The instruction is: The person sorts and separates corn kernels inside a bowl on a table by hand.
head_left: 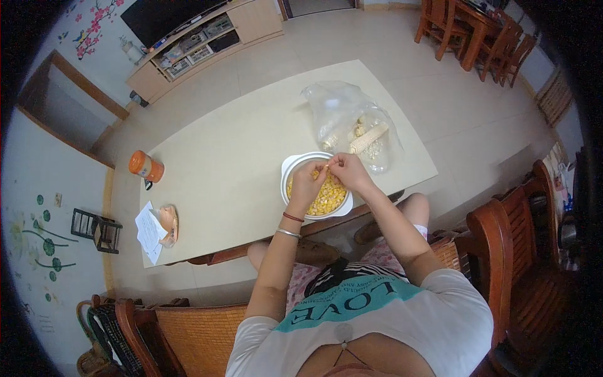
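A white bowl [286,168] with two side handles stands near the table's front edge. Yellow corn kernels [328,200] fill much of it. Over its far half, my left hand [306,182] has its thumb and fingers pinched together. My right hand [349,171] is pinched too, its fingertips close against the left ones. A tiny pale bit shows between the fingertips, too small to name. Just beyond the right hand lies a clear plastic bag [333,100] with a stripped corn cob [369,137] and pale scraps in it.
On the table's [226,151] left end are an orange container [146,166], white papers [149,229] and a clear package [168,225] with tan contents. Wooden chairs [496,251] stand at the right, and a low TV cabinet [251,22] is by the far wall.
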The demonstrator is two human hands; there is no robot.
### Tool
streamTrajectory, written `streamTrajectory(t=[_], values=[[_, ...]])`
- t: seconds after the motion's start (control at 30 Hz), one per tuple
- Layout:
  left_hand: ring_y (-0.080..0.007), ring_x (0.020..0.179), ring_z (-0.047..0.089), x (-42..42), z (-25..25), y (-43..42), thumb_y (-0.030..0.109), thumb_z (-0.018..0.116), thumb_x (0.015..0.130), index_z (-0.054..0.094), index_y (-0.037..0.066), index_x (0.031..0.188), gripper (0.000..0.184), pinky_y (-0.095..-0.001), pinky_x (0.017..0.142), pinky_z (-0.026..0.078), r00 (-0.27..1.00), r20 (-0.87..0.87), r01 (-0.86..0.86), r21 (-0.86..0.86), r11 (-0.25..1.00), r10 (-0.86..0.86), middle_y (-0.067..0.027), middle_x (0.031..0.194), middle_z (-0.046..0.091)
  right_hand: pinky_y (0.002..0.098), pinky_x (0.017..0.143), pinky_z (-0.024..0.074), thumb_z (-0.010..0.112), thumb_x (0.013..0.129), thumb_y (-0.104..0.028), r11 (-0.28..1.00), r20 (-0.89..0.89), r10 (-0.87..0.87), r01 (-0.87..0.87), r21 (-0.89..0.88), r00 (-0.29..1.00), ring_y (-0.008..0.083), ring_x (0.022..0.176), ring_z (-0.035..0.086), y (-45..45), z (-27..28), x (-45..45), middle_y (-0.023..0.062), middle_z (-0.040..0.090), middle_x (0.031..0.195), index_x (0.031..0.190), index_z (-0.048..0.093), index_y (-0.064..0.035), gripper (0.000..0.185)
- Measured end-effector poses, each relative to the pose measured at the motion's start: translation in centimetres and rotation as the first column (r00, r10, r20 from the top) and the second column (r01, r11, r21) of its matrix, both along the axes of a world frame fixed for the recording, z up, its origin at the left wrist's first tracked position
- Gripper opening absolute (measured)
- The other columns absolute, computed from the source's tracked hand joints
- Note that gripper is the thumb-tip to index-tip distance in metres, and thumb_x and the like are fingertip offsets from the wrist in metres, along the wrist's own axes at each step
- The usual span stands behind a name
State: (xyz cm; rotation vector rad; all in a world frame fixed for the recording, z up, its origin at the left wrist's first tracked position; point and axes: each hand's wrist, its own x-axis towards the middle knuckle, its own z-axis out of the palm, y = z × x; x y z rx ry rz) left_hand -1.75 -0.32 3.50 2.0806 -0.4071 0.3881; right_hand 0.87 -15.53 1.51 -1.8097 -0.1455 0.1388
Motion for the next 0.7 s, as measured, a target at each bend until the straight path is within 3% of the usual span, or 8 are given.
streamTrajectory(t=[0.07, 0.13, 0.43, 0.63, 0.7], values=[[-0.0252, 0.079, 0.065, -0.1, 0.3, -0.1, 0.006, 0.063, 0.079, 0.064, 0.0, 0.09, 0.012, -0.0324, 0.07, 0.05, 1.0, 0.009, 0.003, 0.002, 1.0, -0.003, -0.0146, 0.085, 0.066, 0.0204, 0.045, 0.0397, 0.055, 0.084, -0.006, 0.999, -0.053, 0.01, -0.008, 0.039, 0.999, 0.0064, 0.052, 0.051, 0.0, 1.2, -0.5, 0.0005, 0.055, 0.063, 0.084, 0.058, -0.0001, 0.006], [-0.0247, 0.078, 0.064, 0.1, -0.1, 0.0, 0.011, 0.064, 0.08, 0.065, 0.004, 0.091, 0.013, -0.0321, 0.07, 0.05, 1.0, 0.009, 0.0, -0.011, 1.0, 0.0, -0.0127, 0.085, 0.066, 0.0198, 0.044, 0.0389, 0.055, 0.084, -0.006, 0.994, -0.12, 0.022, -0.009, 0.106, 0.993, 0.0058, 0.052, 0.051, -0.1, 1.8, -0.7, 0.0005, 0.055, 0.063, 0.085, 0.058, -0.0006, 0.007], [-0.0245, 0.079, 0.065, 0.2, -0.3, 0.0, 0.013, 0.065, 0.08, 0.066, 0.006, 0.091, 0.014, -0.0319, 0.069, 0.05, 1.0, 0.0, -0.013, 0.016, 1.0, 0.013, -0.0114, 0.085, 0.067, 0.0191, 0.042, 0.038, 0.056, 0.084, -0.006, 0.988, -0.101, 0.025, -0.009, 0.156, 0.995, 0.0056, 0.05, 0.051, -0.1, 1.7, -0.8, 0.0005, 0.055, 0.061, 0.084, 0.059, -0.0005, 0.007], [-0.0244, 0.078, 0.064, 0.3, -0.4, 0.0, 0.012, 0.065, 0.079, 0.067, 0.007, 0.091, 0.013, -0.0327, 0.068, 0.05, 0.998, 0.065, -0.011, 0.04, 0.999, 0.008, -0.0106, 0.084, 0.067, 0.0237, 0.05, 0.0446, 0.056, 0.081, -0.006, 0.984, -0.055, 0.003, 0.007, 0.176, 0.998, 0.0087, 0.055, 0.055, 0.0, 0.7, -0.5, 0.004, 0.06, 0.067, 0.083, 0.062, 0.0029, 0.01], [-0.0245, 0.078, 0.064, 0.2, -0.5, 0.0, 0.012, 0.065, 0.079, 0.067, 0.007, 0.09, 0.013, -0.0328, 0.067, 0.05, 0.997, 0.074, -0.014, 0.046, 0.999, 0.011, -0.0105, 0.084, 0.066, 0.0215, 0.049, 0.0428, 0.056, 0.081, -0.003, 0.982, -0.061, -0.012, 0.023, 0.187, 0.998, 0.0073, 0.054, 0.053, 0.1, 1.1, -0.8, 0.0028, 0.058, 0.067, 0.084, 0.06, 0.0024, 0.007]])
